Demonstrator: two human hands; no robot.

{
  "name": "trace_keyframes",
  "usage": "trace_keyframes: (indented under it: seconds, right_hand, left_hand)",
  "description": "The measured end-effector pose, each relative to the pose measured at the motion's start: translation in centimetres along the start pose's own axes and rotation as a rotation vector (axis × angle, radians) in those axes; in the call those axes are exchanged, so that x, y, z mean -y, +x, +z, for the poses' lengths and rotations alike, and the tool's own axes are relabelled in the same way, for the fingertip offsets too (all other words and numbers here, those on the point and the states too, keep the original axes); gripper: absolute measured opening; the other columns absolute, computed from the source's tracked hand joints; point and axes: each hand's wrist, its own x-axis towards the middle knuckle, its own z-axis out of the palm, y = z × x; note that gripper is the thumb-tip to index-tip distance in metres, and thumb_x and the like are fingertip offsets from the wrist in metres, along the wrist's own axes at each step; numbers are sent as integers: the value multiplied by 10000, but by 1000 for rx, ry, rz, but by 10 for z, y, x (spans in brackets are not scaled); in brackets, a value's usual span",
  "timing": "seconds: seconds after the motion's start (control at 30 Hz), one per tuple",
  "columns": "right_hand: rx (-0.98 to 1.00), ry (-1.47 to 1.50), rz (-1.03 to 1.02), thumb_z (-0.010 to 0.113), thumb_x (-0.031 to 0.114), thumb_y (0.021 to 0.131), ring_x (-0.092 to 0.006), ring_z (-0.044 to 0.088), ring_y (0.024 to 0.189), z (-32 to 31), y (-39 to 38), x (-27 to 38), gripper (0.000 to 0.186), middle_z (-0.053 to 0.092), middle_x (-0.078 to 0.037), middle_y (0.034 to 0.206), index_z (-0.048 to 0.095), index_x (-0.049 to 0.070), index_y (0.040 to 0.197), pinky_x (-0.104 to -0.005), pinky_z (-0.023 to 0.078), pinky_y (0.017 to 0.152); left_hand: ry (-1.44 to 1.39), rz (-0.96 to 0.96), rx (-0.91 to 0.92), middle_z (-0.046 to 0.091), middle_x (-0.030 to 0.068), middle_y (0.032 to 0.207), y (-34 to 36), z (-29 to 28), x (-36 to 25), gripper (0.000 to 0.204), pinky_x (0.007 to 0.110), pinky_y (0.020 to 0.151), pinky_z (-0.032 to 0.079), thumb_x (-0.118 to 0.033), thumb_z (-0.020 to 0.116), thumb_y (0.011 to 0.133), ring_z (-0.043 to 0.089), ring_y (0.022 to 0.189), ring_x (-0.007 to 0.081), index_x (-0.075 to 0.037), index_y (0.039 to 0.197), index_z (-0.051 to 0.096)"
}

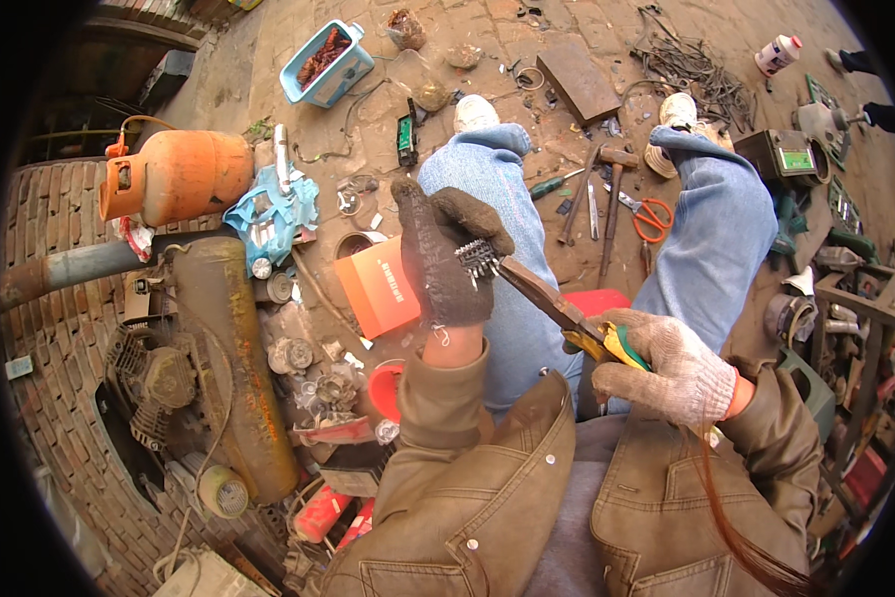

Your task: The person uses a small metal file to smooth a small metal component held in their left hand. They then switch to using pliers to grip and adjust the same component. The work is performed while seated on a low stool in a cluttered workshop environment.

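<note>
My left hand [437, 269], in a dark, dirty work glove, is closed around a small metal part with rows of short pins [478, 259]. My right hand [678, 366], in a pale knit glove, grips pliers [552, 298] by their yellow-and-green handles. The brownish jaws reach up to the left and meet the pinned part at its lower right side. Whether they bite on it or only touch it, I cannot tell. Both hands are raised over my lap, in front of my jeans.
Between my feet lie a hammer [614, 184], orange-handled scissors [652, 221] and a green-handled screwdriver [555, 183]. Left are an orange gas cylinder [198, 174], a yellowish metal tank [230, 368] and an orange box [378, 289]. Ahead sit a blue tub [344, 92] and tangled wires [701, 75].
</note>
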Motion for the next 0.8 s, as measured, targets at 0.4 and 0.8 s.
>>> trace_keyframes:
  seconds: [0.4, 0.8]
  right_hand:
    - [-29, -22, -25, 667, 193, 887, -159, 636, 823, 6, 0, -1, 385, 647, -111, 1026, 642, -9, 1214, -311, 515, 764]
    - [-356, -431, -318, 668, 375, 882, -416, 606, 1041, 17, 13, -34, 431, 653, -253, 1008, 640, -50, 947, -472, 488, 866]
  left_hand:
    - [-152, -55, -94, 514, 33, 611, 8, -8, 7, 596, 305, 454, 352, -585, 440, 1018, 454, 501, 180, -89, 713, 568]
    - [20, 281, -9, 504, 25, 633, 29, -1, 36, 526, 226, 466, 356, -507, 439, 1048, 438, 469, 129, -89, 741, 523]
